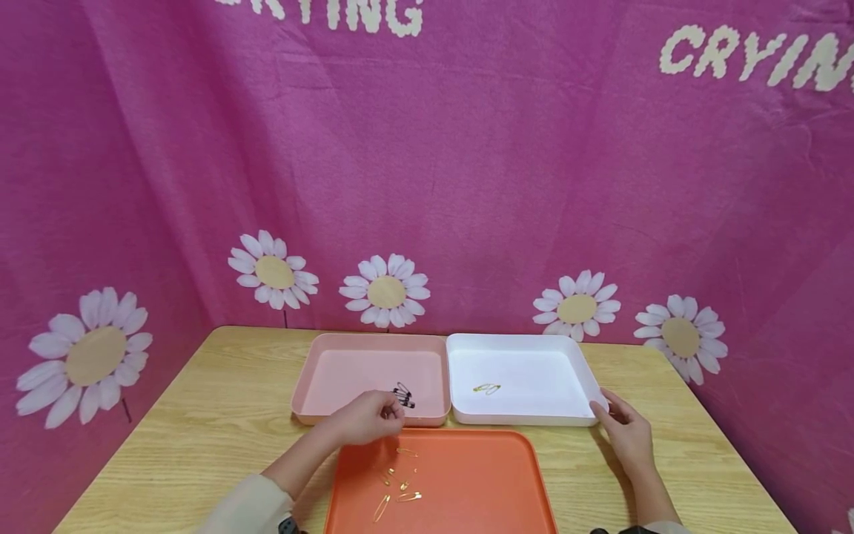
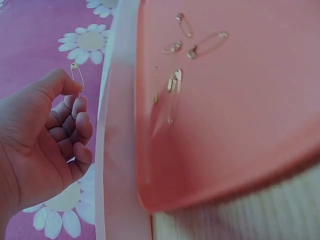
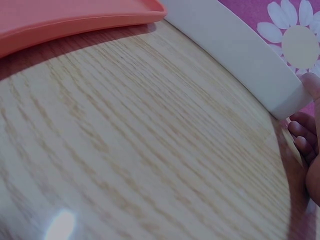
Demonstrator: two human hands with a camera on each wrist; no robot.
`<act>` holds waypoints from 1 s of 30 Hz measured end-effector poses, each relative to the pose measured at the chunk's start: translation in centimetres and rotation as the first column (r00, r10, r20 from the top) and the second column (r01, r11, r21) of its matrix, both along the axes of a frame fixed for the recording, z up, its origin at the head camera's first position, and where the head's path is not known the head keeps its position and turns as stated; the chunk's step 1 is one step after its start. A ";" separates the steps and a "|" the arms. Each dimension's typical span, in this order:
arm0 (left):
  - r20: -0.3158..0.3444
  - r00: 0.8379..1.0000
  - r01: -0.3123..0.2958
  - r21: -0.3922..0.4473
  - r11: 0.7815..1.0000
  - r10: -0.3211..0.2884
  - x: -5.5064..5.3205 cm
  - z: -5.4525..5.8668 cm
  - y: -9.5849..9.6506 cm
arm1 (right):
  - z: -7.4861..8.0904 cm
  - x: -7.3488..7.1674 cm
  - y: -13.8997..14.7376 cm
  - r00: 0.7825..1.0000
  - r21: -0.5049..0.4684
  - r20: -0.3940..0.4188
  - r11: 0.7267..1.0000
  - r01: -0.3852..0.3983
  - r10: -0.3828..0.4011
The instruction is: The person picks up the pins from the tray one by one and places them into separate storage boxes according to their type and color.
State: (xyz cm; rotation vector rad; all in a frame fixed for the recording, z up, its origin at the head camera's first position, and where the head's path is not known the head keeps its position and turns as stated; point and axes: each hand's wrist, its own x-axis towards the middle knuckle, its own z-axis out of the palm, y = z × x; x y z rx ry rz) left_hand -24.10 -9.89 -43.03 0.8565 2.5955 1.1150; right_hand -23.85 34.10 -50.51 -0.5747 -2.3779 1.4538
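Observation:
My left hand (image 1: 367, 419) is over the near edge of the pink tray (image 1: 353, 367), pinching a gold safety pin (image 2: 74, 66) between thumb and index finger. Its other fingers are curled toward the palm. Below it, several gold safety pins (image 1: 409, 497) lie on the orange tray (image 1: 487, 482). Dark safety pins (image 1: 403, 395) sit bunched in the pink tray, partly behind the hand. The white tray (image 1: 527, 360) contains gold safety pins (image 1: 487, 389). At that tray's near right corner, my right hand (image 1: 630, 437) holds the rim, thumb on top and fingers against the outside.
The pink and white trays stand side by side toward the back of the wooden table (image 1: 680, 445), with the orange tray in front of them. A magenta curtain (image 1: 467, 185) printed with daisies hangs close behind the table and along both sides.

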 end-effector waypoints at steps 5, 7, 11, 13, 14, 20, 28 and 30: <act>0.017 0.999 -0.039 0.037 0.999 0.038 -0.8 0.5 1.0 | 0.0 0.0 0.1 1.000 -0.004 -0.005 1.000 0.004 -0.004; 0.018 0.998 -0.055 0.057 0.997 0.054 -1.1 0.7 1.3 | 0.1 0.0 0.0 1.000 -0.006 -0.009 1.000 0.003 -0.003; 0.014 0.997 -0.073 0.092 0.993 0.072 -1.8 1.0 1.8 | 0.0 0.0 0.0 1.000 -0.004 -0.020 1.000 -0.001 0.001; 0.041 0.996 -0.086 0.105 0.991 0.082 -2.2 1.1 2.1 | 0.0 0.0 0.0 1.000 -0.001 -0.028 1.000 -0.004 0.004; 0.060 0.994 -0.095 0.113 0.989 0.088 -2.4 1.1 2.2 | 0.0 0.0 0.0 1.000 0.000 -0.029 1.000 -0.004 0.005; 0.089 0.989 -0.132 0.147 0.980 0.120 -3.3 1.4 3.2 | 0.1 0.1 -0.1 1.000 0.007 -0.027 1.000 0.000 0.001; 0.039 0.991 -0.130 0.176 0.976 0.125 -4.5 1.2 5.1 | 0.2 0.2 -0.1 1.000 0.002 -0.011 1.000 0.001 -0.001; 0.032 0.991 -0.131 0.183 0.974 0.127 -4.8 1.2 5.6 | 0.2 0.1 -0.2 1.000 0.001 -0.003 1.000 0.004 -0.004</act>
